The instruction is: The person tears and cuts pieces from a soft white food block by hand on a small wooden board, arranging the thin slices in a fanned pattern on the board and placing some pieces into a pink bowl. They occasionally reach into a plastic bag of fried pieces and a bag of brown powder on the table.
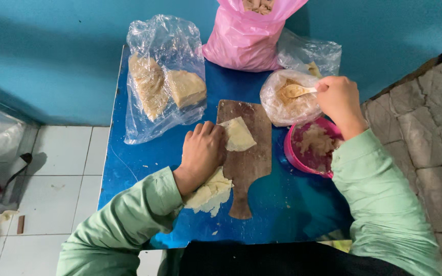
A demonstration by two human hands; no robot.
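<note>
My left hand (pixel 203 153) rests on a pale dough wrapper (pixel 239 135) lying on a brown wooden cutting board (pixel 249 163), fingers bent over its left edge. A stack of more wrappers (pixel 210 193) lies under my left wrist. My right hand (pixel 339 99) grips a wooden spoon (pixel 296 91) whose bowl sits in a clear bag of crumbly filling (pixel 288 105). A pink bowl (pixel 295 153) with more filling stands just below that hand.
A small blue table (pixel 149 153) carries everything, against a teal wall. A clear bag with triangular wrapper stacks (pixel 162 84) lies at the back left, a pink plastic bag (pixel 246 36) behind. White floor tiles (pixel 62 179) left, stone surface (pixel 425 133) right.
</note>
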